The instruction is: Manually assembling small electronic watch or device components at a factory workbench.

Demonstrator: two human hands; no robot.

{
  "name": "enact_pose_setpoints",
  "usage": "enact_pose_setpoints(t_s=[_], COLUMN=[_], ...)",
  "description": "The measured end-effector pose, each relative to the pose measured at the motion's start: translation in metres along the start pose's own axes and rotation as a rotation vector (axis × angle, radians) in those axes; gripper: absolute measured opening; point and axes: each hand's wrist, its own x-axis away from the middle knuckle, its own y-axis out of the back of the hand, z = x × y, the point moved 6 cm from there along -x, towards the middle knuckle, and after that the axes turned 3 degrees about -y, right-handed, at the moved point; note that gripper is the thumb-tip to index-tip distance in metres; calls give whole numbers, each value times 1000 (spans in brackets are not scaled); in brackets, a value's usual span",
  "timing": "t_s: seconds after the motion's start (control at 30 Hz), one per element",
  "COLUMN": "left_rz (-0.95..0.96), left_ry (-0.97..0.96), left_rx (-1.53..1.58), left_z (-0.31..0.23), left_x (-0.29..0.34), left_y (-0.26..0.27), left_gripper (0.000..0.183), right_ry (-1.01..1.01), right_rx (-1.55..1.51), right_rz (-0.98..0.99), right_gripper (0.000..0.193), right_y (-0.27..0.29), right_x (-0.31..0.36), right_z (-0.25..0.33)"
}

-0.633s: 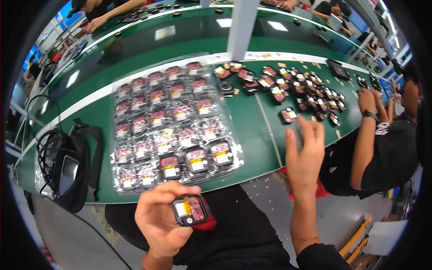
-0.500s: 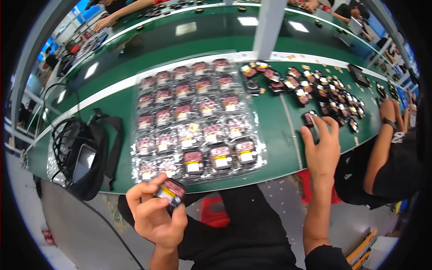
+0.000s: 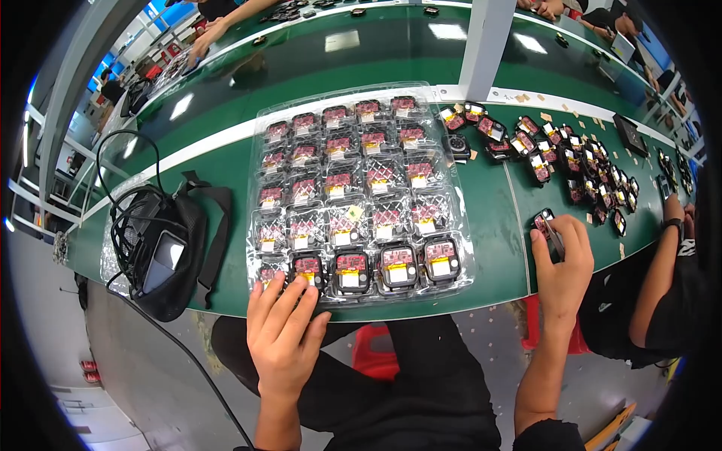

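A clear plastic tray [image 3: 468, 248] holds rows of square black smartwatch housings with reddish insides, yellow strips and white labels. My left hand [image 3: 283, 346] is open, its fingers stretched over the front-left of the tray. The fingertips touch or nearly touch a watch housing [image 3: 307, 265] sitting in the front row. To its right sits another watch housing [image 3: 352, 270]. At the right, my right hand [image 3: 565, 267] is closed around thin metal tweezers [image 3: 556, 240]. Their tips reach a loose watch housing [image 3: 542, 219] on the green table, partly hidden by the fingers.
A pile of watch housings [image 3: 583, 169] lies at the far right. On the left sits a black bag [image 3: 199, 225] with cables and a phone [image 3: 167, 252]. A grey post [image 3: 483, 52] rises behind the tray. A co-worker's arm [image 3: 654, 263] is at the right edge.
The watch housing held in my left hand is now in the tray's front row, and the fingers have straightened. My right hand stays by the loose housing. The view has shifted.
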Motion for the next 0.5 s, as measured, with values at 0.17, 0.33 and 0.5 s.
enact_pose_setpoints(t_s=[0.17, 0.33, 0.5], left_rz=[101, -169, 281], left_ry=[-29, 39, 629], left_rx=[-91, 560, 1834], left_z=[-12, -25, -63], left_x=[-10, 19, 39], left_y=[0, 5, -51], left_gripper=[37, 39, 73], right_ry=[154, 449, 386], right_rx=[-279, -754, -1079], right_rz=[-54, 258, 453], right_gripper=[39, 55, 59], right_y=[18, 9, -8], right_x=[30, 62, 82], right_z=[19, 89, 106])
